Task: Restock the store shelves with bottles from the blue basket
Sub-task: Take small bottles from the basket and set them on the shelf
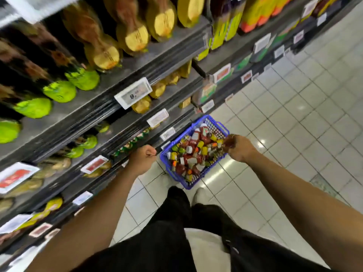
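Observation:
The blue basket [163, 158] stands on the tiled floor beside the shelves. It is packed with small bottles [193, 152] that have red bodies and yellow, green, orange or white caps. My left hand [142, 158] hangs as a curled fist just left of the basket's near-left corner, and I see nothing in it. My right hand [238, 147] is over the basket's right rim, its fingers bent down toward the bottles. Blur hides whether those fingers hold one. The shelves [110, 104] on the left carry rows of dark bottles with green and yellow ends.
White price tags [133, 93] line the shelf edges. Yellow and orange packs [253, 14] fill the far shelves. My black trousers and a white shoe [200, 194] stand right behind the basket. The white tiled aisle [294, 124] stretches to the right.

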The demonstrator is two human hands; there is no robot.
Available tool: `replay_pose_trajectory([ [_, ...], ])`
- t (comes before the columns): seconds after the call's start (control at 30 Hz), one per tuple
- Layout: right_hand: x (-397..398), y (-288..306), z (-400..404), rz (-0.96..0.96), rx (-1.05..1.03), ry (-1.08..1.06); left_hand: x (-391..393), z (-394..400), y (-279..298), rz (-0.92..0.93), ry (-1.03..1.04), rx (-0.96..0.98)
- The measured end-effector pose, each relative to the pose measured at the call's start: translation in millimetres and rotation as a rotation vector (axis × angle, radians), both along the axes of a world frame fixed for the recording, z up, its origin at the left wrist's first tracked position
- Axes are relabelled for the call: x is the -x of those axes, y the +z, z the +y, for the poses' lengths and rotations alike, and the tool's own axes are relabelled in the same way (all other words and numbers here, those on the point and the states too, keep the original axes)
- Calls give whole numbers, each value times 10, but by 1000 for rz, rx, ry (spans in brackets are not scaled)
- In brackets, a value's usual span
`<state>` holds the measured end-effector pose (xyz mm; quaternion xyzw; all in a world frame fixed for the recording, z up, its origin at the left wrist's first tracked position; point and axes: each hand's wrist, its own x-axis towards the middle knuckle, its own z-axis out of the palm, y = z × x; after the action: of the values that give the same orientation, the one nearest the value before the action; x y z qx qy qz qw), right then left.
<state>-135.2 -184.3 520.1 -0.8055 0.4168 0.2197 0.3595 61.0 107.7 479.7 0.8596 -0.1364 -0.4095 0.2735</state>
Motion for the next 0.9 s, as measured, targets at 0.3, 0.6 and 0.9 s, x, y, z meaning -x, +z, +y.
replay_pose_trajectory([
  [0.3, 446, -960, -87, 263, -104, -13, 423, -26, -798, 173, -105, -273],
  [0.6, 752, -2217, -359, 287, -220, -66, 1231, -540, -1877, 285, 23, -469],
  [0.9, 770, -3410, -335, 298, -334, -87, 1273, -1300, -3255, 320, -87, -428],
])
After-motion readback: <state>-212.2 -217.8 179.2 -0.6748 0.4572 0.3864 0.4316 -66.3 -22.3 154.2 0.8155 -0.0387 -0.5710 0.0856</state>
